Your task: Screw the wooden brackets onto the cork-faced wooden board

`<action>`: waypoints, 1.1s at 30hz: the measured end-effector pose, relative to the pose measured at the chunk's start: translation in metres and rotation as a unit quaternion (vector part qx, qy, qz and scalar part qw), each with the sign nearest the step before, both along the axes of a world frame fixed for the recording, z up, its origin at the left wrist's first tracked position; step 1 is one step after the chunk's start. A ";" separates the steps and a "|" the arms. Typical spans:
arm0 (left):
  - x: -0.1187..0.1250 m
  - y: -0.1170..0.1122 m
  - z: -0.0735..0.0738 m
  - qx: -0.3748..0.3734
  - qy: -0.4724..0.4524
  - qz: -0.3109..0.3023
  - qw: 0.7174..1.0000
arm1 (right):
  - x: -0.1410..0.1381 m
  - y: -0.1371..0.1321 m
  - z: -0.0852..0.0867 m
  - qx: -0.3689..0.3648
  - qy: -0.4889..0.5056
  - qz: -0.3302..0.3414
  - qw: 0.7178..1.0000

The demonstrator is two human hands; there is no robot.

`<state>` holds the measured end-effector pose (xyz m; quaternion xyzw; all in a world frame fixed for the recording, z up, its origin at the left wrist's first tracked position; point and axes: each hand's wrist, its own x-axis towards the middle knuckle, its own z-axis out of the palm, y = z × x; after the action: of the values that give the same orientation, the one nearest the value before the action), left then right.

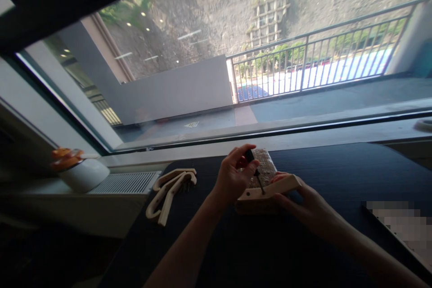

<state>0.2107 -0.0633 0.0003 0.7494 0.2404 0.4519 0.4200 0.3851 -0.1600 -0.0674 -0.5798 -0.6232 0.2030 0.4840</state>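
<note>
My left hand (pixel 232 173) is closed around the dark handle of a screwdriver (pixel 259 181). The shaft slants down, and its tip meets an angled wooden piece (pixel 270 190) beside a dark hole. Fingers and thumb of my right hand (pixel 300 193) pinch that wooden piece near its bent end. Under and behind it is a block with a mottled, shiny surface (pixel 261 166), partly hidden by my hands. Left of my hands, several bent and curved wooden pieces (pixel 168 193) lie on the dark table (pixel 320 166), with small screws (pixel 186 186) at their right side.
A white pot with an orange top (pixel 79 173) stands on the sill at the left, by a white vent grille (pixel 126 182). A large window (pixel 189 99) rises behind the table. A flat, pixelated object (pixel 401 229) lies at the right.
</note>
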 end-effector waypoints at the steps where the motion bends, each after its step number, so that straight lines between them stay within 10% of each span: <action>1: -0.001 0.000 0.001 0.003 0.004 -0.008 1.000 | 0.000 0.000 0.000 0.000 0.002 -0.001 1.000; 12: 0.005 -0.010 0.005 0.103 0.014 0.043 0.994 | 0.001 -0.002 0.003 -0.003 -0.021 0.006 1.000; 23: 0.010 -0.019 0.004 0.041 -0.028 0.087 0.995 | 0.000 -0.003 0.007 -0.027 -0.013 0.007 1.000; 33: 0.010 -0.022 0.008 0.037 -0.030 0.009 0.999 | -0.001 -0.003 0.007 -0.016 -0.024 -0.005 1.000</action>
<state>0.2206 -0.0849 0.0087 0.7482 0.2172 0.4867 0.3951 0.3842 -0.1633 -0.0600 -0.5949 -0.6283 0.1966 0.4611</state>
